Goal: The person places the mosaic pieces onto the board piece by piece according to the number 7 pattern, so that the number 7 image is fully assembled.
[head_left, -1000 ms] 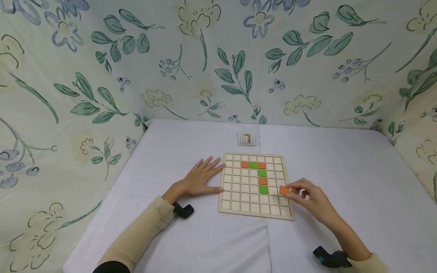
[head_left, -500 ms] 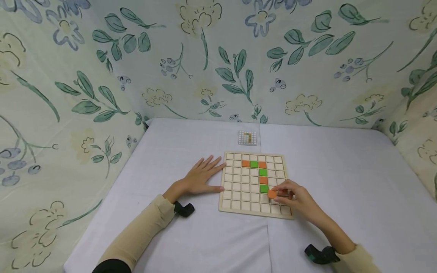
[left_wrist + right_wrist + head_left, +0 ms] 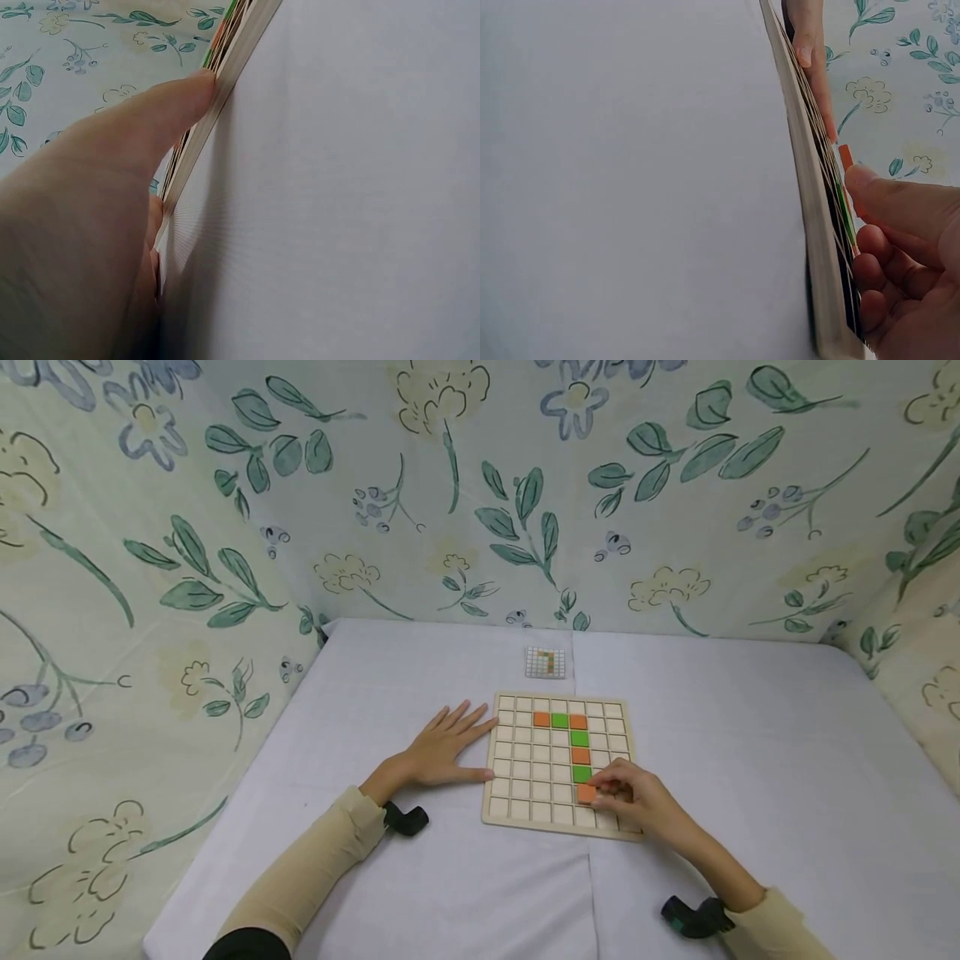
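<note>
A wooden grid board (image 3: 520, 771) lies on the table in the head view. Orange tiles (image 3: 580, 756) and green tiles (image 3: 581, 738) sit in some of its cells, forming a short row and a column down from its right end. Between thumb and fingertips my right hand (image 3: 643, 802) pinches an orange square tile (image 3: 586, 794) at the cell just below the lowest green tile; in the right wrist view this tile (image 3: 846, 156) stands slightly above the board. My left hand (image 3: 438, 756) lies with fingers spread, its thumb and a fingertip touching the board's left edge.
A small card (image 3: 545, 662) printed with a grid and a coloured pattern lies behind the board. White cloth covers the table (image 3: 420, 893). A floral curtain (image 3: 450, 543) hangs behind and at both sides. Black wrist mounts (image 3: 406, 819) show on both arms.
My right hand has carried the orange tile leftward and slightly down, from the board's right side to the cell below the coloured column. The left hand stays in place.
</note>
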`<action>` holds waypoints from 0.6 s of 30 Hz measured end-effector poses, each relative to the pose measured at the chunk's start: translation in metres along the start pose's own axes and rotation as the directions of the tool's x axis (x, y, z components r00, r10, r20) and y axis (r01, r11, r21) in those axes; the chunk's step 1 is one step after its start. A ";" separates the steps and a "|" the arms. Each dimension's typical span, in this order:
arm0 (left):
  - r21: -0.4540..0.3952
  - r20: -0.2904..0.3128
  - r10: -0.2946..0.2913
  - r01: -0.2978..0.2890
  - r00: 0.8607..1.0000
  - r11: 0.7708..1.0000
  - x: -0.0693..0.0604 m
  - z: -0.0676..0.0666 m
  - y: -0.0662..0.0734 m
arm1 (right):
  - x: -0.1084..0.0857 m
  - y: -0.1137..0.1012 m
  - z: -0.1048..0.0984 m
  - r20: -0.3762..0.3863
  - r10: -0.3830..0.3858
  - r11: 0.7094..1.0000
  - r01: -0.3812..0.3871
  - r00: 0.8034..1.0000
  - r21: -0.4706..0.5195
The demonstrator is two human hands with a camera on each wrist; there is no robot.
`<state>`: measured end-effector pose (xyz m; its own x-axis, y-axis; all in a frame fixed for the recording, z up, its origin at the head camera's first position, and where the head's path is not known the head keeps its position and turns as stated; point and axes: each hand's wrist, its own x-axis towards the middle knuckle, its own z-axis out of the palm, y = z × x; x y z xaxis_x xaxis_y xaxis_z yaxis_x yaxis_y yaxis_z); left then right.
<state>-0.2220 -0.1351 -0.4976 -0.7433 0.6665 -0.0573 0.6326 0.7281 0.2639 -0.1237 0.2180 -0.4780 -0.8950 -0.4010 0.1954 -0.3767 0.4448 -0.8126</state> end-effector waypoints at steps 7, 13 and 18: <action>0.010 0.010 -0.008 0.007 1.000 1.000 0.001 0.001 -0.001 | 0.001 0.000 0.002 -0.023 -0.002 0.999 0.001 1.000 -0.034; -0.001 0.003 -0.003 0.003 1.000 1.000 0.001 0.000 0.000 | 0.004 -0.004 0.000 -0.012 0.059 0.998 -0.059 0.998 -0.027; 0.006 -0.002 0.002 -0.002 1.000 1.000 0.001 0.001 -0.001 | 0.008 -0.004 -0.002 0.005 0.117 0.993 -0.117 0.993 -0.030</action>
<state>-0.2234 -0.1352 -0.4988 -0.7425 0.6675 -0.0554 0.6352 0.7279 0.2582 -0.1300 0.2145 -0.4725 -0.9318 -0.3501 0.0961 -0.2763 0.5122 -0.8132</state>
